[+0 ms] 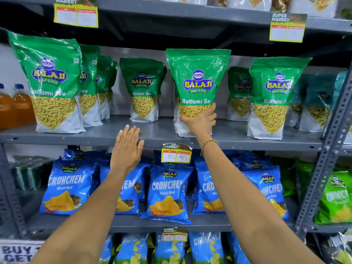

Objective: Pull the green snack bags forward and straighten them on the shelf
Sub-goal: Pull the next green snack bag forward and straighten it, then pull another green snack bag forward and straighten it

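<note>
Several green Balaji Ratlami Sev snack bags stand on the grey middle shelf (152, 133). My right hand (201, 122) grips the lower front of the centre green bag (198, 79), which stands upright near the shelf's front edge. My left hand (126, 147) hovers open with fingers spread, just in front of the shelf edge, below a green bag set further back (142, 88). The far-left green bag (51, 82) stands at the front with a row behind it. Another green bag (274, 96) stands at the right front.
Blue Crunchem bags (167, 193) fill the shelf below, with a yellow price tag (176, 154) on the shelf edge. Orange juice bottles (15, 107) stand at far left. A perforated grey upright (327, 149) rises at right, with green bags (335, 199) beyond it.
</note>
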`<state>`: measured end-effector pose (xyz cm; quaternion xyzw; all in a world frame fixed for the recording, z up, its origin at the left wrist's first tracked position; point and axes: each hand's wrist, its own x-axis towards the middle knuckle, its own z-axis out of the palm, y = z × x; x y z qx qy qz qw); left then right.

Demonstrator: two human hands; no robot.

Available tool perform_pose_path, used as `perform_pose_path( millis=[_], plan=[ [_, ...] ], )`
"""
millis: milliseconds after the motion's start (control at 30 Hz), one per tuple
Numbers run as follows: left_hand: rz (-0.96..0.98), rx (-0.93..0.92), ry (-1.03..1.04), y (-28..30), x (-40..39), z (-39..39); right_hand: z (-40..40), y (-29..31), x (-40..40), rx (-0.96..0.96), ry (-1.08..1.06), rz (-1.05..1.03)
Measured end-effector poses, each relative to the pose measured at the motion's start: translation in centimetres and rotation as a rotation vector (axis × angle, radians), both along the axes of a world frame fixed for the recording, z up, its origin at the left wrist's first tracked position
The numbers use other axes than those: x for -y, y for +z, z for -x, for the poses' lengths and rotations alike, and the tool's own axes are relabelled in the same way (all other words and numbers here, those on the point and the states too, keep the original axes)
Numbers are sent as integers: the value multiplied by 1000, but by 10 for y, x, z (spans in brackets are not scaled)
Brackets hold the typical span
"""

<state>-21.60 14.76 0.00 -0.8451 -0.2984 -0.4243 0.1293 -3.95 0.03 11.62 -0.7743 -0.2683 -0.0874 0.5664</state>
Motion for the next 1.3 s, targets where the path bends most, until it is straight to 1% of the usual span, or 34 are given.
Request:
perform_pose_path(
  millis=[133, 233, 300, 367, 400, 433, 467, 500, 600, 700, 867, 933, 967, 1033, 1100, 1200, 1300],
  plan=[
    [22, -21, -18, 4, 0, 4, 4, -2, 2, 1, 15, -43],
    [39, -2, -1, 7, -7, 15, 9, -8, 4, 92, -21, -58],
    [60, 19, 23, 9, -17, 28, 15, -16, 5, 235, -95, -133],
    [62, 26, 45, 12, -30, 43, 27, -23, 5, 476, -120, -316],
    [65, 34, 52, 13, -37, 52, 34, -26, 3, 617, -90, -400],
    [73, 45, 59, 14, -45, 60, 42, -29, -1, 738, -30, -439],
    [83, 53, 67, 15, -51, 68, 49, -31, -8, 818, 51, -424],
    [89, 61, 75, 15, -57, 76, 55, -31, -17, 845, 141, -365],
    [82, 66, 79, 13, -72, 99, 69, -22, -50, 756, 332, -85],
    [18, 30, 60, 8, -82, 115, 72, -12, -85, 633, 380, 115],
    [-56, 77, -14, 2, -96, 114, 59, 4, -153, 506, 352, 289],
    [-113, 96, -36, -1, -104, 112, 57, 8, -173, 373, 346, 341],
    [-149, 104, -44, -3, -110, 111, 57, 10, -180, 287, 354, 328],
    [-225, 140, -45, -7, -119, 107, 56, 12, -195, 140, 360, 224],
    [-304, 195, -32, -11, -126, 102, 55, 12, -211, 43, 329, 139],
    [-419, 246, -20, -16, -135, 97, 59, 11, -235, -66, 317, 118],
    [-480, 275, -11, -17, -141, 94, 63, 12, -253, -106, 322, 130]
  ],
)
